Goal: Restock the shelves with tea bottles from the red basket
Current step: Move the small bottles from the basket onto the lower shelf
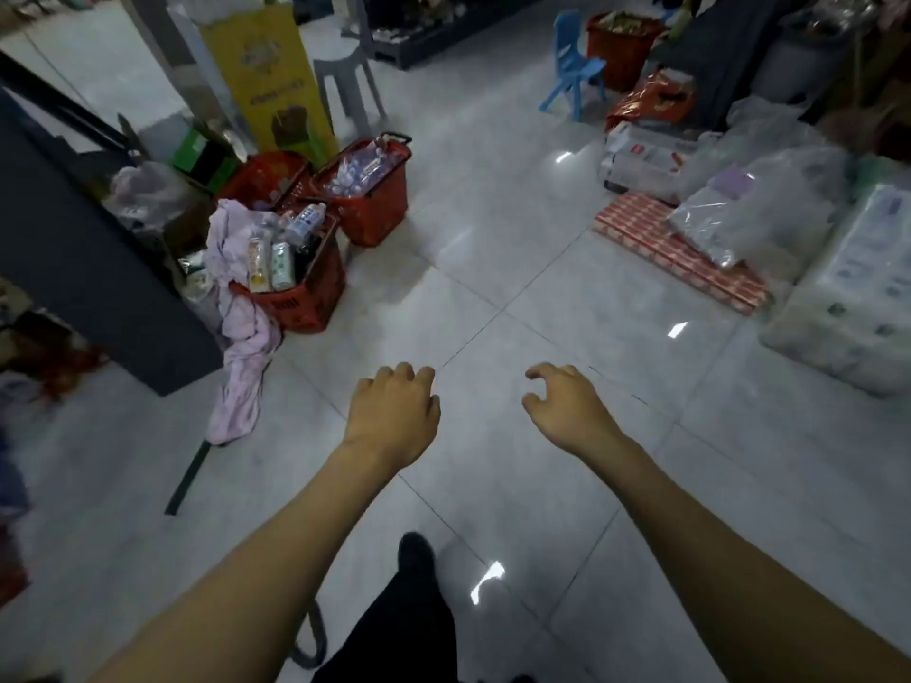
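Note:
A red basket [315, 298] stands on the floor at the left, holding several upright tea bottles [271, 261] and a clear bottle with a white label [306, 222]. A pink cloth [236, 337] hangs over its left side. My left hand [392, 411] and my right hand [562, 401] hang in front of me over the tiles, below and to the right of the basket. Their fingers are loosely curled and hold nothing. Neither hand touches the basket.
Two more red baskets [369, 209] stand behind the first, one full of wrapped bottles. A dark shelf unit [74, 268] fills the left. Wrapped goods [769, 224] and a red patterned box [680, 258] lie at the right. A grey stool [347, 76] and blue chair [574, 66] stand farther back.

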`<state>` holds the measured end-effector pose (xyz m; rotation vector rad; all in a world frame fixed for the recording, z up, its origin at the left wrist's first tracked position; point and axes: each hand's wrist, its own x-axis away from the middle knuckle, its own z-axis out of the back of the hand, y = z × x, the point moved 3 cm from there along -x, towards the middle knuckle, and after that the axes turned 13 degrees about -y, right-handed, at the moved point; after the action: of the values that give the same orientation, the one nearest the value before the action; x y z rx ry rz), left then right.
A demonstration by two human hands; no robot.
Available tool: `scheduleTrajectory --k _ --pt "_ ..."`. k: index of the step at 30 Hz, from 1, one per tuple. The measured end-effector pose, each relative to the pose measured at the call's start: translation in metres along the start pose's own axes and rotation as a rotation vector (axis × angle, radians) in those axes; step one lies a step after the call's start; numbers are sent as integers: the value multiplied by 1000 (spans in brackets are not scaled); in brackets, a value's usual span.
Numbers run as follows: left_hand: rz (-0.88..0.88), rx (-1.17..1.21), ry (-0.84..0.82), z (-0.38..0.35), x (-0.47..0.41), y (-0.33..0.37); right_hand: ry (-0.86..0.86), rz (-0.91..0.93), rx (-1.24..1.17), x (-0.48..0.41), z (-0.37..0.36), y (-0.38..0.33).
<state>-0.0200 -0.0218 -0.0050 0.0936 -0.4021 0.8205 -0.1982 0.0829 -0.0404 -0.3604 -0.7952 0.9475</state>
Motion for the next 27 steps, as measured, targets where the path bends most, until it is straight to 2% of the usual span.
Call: scheduleTrajectory --k 9,13,16,22,27 --pt "51 107 -96 -6 -148 -80 -70 -152 97 -150 1 -41" --pt "-18 183 -115 24 -226 -113 -108 -196 124 -212 30 -70" --pt "-54 179 -118 62 -290 -124 -67 -249 65 -256 65 -72" --pt "-263 7 -96 126 -435 -94 12 -372 -59 -333 147 -33" --pt "-332 -70 -132 171 -564 -60 38 -418 -120 -434 219 3"
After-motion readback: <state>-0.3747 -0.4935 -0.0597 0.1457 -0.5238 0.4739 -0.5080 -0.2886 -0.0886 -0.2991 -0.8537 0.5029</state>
